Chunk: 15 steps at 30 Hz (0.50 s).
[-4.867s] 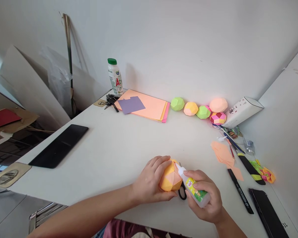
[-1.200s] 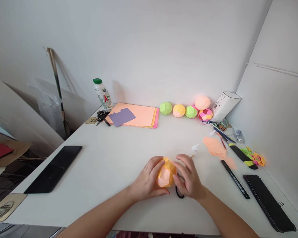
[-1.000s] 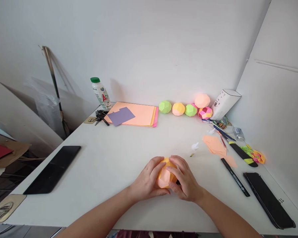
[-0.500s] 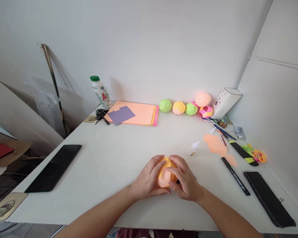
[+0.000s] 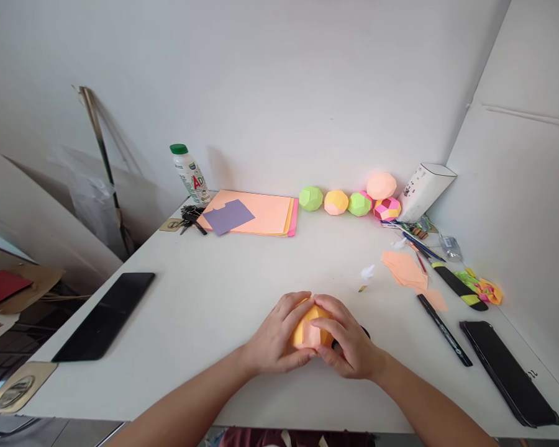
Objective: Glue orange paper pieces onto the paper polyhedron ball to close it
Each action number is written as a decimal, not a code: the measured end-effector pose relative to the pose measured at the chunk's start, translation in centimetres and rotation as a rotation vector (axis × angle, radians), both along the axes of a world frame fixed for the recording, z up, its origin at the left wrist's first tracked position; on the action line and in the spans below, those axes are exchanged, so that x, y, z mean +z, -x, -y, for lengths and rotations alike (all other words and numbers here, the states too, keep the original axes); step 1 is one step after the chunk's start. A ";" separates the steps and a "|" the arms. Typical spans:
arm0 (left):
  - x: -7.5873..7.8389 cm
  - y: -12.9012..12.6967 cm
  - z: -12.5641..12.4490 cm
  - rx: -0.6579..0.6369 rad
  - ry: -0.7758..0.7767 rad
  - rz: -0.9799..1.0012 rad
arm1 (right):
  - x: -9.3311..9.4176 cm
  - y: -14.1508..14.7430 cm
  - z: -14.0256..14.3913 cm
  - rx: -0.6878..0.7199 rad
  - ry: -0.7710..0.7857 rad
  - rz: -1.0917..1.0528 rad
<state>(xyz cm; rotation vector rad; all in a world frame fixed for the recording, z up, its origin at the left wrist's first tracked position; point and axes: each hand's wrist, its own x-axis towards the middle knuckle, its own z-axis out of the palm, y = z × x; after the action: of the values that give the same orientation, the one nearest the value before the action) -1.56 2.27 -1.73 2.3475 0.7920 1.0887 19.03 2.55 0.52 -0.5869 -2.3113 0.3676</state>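
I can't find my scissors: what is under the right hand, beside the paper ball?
A dark rounded edge pokes out from under the right hand, which with the left hand cups the orange paper ball. The hand covers the rest, so I cannot identify it.

Six paper balls: five (image 5: 336, 202) at one o'clock, one (image 5: 310, 330) between two hands (image 5: 279, 338). Two phones (image 5: 103, 315), one bottle (image 5: 189, 176).

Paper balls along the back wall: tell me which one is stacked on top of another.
The pale peach ball. It rests on the pink-and-yellow ball beside the tilted white carton; the other balls in the row sit directly on the table.
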 end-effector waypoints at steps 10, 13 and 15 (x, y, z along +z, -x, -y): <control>-0.6 0.1 0.1 -0.027 0.109 0.046 | 0.2 0.0 0.0 0.067 0.054 -0.019; -0.5 0.1 0.1 -0.066 0.126 0.058 | 0.3 0.0 0.0 0.069 0.045 -0.013; -0.4 0.0 0.1 -0.078 0.117 0.072 | 0.2 -0.1 0.0 0.068 0.047 -0.013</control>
<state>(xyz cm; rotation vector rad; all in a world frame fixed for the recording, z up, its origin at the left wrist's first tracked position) -1.60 2.17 -2.12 2.2107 0.7120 1.0583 19.12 2.55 0.75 -0.5287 -2.3201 0.4572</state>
